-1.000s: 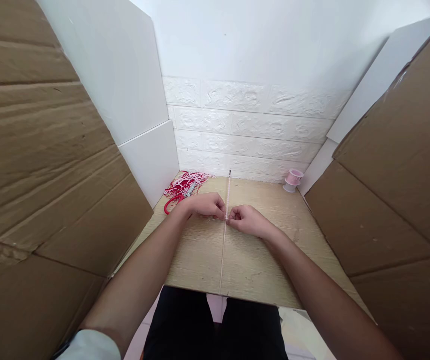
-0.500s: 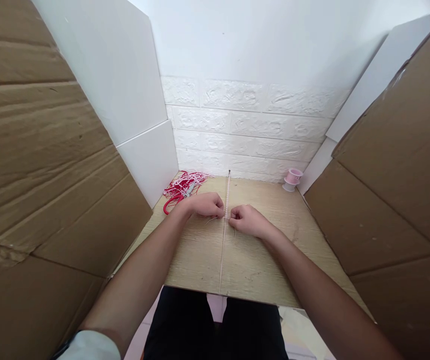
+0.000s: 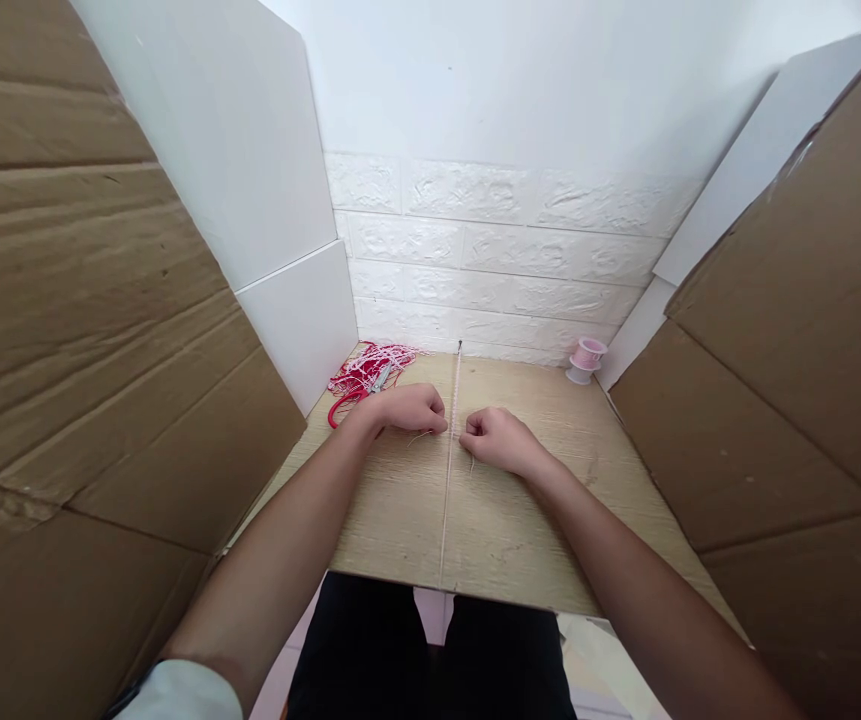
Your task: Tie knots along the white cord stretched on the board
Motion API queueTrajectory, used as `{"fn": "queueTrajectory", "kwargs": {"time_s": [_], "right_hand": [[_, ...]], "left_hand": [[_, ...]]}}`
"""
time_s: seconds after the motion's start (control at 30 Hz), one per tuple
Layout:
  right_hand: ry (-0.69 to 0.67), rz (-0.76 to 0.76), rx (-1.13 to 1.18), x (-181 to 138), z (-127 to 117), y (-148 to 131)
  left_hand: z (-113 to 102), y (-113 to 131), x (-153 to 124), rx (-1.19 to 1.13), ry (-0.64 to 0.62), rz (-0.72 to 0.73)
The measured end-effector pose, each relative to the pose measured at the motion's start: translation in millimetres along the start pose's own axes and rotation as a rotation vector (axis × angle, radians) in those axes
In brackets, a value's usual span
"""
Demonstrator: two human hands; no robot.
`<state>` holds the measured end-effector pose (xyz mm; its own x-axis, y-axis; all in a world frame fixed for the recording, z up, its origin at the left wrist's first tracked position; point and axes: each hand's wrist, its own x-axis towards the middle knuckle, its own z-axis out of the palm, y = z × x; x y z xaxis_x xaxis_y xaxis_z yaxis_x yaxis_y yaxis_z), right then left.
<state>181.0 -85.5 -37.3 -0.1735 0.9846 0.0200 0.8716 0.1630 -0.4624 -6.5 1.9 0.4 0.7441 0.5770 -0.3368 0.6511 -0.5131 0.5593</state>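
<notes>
A pale cord [image 3: 446, 500] runs straight down the middle of the wooden table, from a small dark peg [image 3: 460, 344] at the back to the front edge. Its far stretch looks thicker, like a braid [image 3: 456, 385]. To the left of the cord, my left hand [image 3: 415, 407] is closed in a pinch on a thin thread, whose loose tail [image 3: 420, 437] hangs below the fingers. Opposite it, my right hand [image 3: 494, 437] pinches the thread's other side, with a short end [image 3: 472, 465] dangling. Between the fingertips the thread crosses the cord.
Red-handled scissors [image 3: 359, 396] lie left of my left hand, against a heap of red, pink and white cords [image 3: 377, 362]. Pink and white thread spools [image 3: 587, 356] stand stacked at the back right. Cardboard walls [image 3: 100, 300] flank the table [image 3: 535, 540]; a white brick-patterned wall [image 3: 505, 240] closes the back.
My hands have drawn slightly apart, the left one a little to the left, leaving a wider gap at the cord. Both pinches stay closed.
</notes>
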Motion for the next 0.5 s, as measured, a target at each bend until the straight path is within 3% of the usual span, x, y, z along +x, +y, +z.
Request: {"fn": "queueTrajectory", "kwargs": {"time_s": [0.13,0.3,0.4,0.5], "right_hand": [[0.007,-0.069,-0.069,-7,-5,-1],[0.134,-0.213,-0.046,-20,-30,-12],[0.307,-0.417,0.059,-39,-55,-32],[0.596,-0.650,0.125,-84,-79,-58]], "left_hand": [[0,-1,-1,-0.039,-0.030,-0.014],[-2,6,-4,-0.105,-0.051,-0.022],[-2,12,-7,-0.103,-0.046,-0.041],[-2,15,-8,-0.091,-0.031,-0.043]]}}
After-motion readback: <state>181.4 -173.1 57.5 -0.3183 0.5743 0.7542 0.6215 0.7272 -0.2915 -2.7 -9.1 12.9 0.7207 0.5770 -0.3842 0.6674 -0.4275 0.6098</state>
